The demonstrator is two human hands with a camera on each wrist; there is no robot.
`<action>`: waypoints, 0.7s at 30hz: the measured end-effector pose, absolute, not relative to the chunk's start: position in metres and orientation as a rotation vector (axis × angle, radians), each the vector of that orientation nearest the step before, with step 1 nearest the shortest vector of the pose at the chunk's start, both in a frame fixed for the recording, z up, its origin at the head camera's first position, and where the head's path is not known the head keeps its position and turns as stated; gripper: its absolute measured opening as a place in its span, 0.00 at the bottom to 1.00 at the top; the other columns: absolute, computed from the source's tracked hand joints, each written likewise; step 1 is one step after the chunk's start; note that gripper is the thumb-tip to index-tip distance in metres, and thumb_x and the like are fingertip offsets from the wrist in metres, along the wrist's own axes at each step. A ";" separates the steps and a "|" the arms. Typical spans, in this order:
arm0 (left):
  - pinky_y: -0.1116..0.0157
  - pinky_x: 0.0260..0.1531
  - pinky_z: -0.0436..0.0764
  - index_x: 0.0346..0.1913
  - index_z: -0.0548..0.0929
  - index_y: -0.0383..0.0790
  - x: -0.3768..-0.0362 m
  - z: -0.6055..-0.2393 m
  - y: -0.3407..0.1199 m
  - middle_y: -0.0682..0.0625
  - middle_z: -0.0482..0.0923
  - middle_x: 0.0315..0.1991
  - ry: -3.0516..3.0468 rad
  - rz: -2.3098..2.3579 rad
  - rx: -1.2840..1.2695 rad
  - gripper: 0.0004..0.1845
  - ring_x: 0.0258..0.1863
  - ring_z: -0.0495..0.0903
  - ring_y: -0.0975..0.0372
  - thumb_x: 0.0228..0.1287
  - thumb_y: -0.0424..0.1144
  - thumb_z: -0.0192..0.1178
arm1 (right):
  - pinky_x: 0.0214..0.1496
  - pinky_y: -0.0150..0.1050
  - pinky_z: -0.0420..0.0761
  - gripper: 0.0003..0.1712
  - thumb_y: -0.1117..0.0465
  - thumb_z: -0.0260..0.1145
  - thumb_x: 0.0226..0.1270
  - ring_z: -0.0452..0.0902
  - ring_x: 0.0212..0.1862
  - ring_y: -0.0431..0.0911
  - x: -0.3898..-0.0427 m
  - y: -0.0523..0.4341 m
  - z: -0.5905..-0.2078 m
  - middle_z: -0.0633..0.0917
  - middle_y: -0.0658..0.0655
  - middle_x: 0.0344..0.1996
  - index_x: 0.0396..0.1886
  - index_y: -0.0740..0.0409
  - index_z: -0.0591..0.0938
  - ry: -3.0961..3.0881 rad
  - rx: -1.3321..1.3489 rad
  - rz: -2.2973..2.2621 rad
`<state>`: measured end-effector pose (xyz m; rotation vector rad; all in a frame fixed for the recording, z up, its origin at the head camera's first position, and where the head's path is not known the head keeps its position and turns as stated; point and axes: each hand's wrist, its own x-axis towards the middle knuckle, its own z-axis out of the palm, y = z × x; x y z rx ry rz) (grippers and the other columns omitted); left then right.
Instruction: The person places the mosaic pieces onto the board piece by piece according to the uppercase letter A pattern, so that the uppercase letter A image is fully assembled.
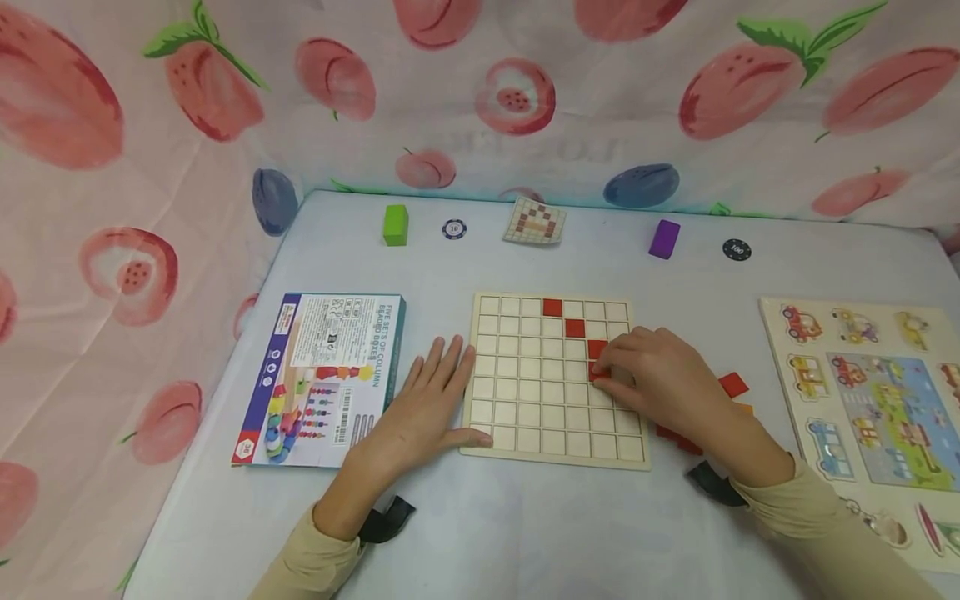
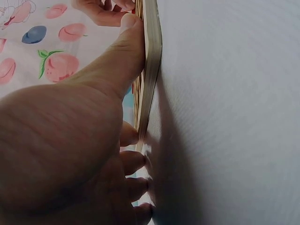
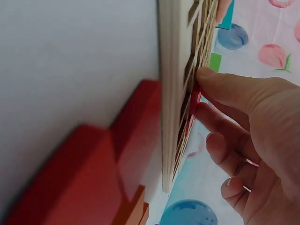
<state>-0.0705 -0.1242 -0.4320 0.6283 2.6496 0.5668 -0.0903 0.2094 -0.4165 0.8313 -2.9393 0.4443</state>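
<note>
Right hand (image 1: 660, 375) pinches red tile (image 1: 598, 372) — left hand (image 1: 423, 408) flat.

head view looks down from above; both wrist views skim close along the grid board (image 1: 555, 379) edges.

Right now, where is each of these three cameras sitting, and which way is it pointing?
Head: worn on the head, looking forward and down at the table; shows both forearms, the left hand flat beside the grid board and the right hand on it.
Left wrist: looks along the left hand at the board's edge, thumb against it.
Right wrist: looks past the right hand pinching a red tile at the board; loose red tiles lie beside it.
Shared: all three show the board.
</note>
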 end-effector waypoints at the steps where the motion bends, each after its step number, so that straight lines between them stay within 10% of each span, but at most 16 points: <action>1: 0.37 0.86 0.46 0.87 0.49 0.36 -0.071 -0.432 -0.124 0.38 0.39 0.89 2.650 0.566 0.629 0.62 0.89 0.34 0.42 0.63 0.62 0.73 | 0.47 0.46 0.83 0.06 0.57 0.83 0.60 0.85 0.44 0.47 -0.090 0.210 -0.417 0.93 0.49 0.39 0.37 0.47 0.93 -2.932 0.837 0.433; 21: 0.37 0.86 0.46 0.87 0.49 0.37 -0.070 -0.433 -0.124 0.39 0.38 0.89 2.650 0.554 0.624 0.62 0.89 0.34 0.42 0.63 0.62 0.73 | 0.51 0.53 0.84 0.11 0.54 0.82 0.61 0.84 0.48 0.50 -0.075 0.257 -0.411 0.93 0.51 0.45 0.43 0.45 0.93 -3.034 0.603 0.409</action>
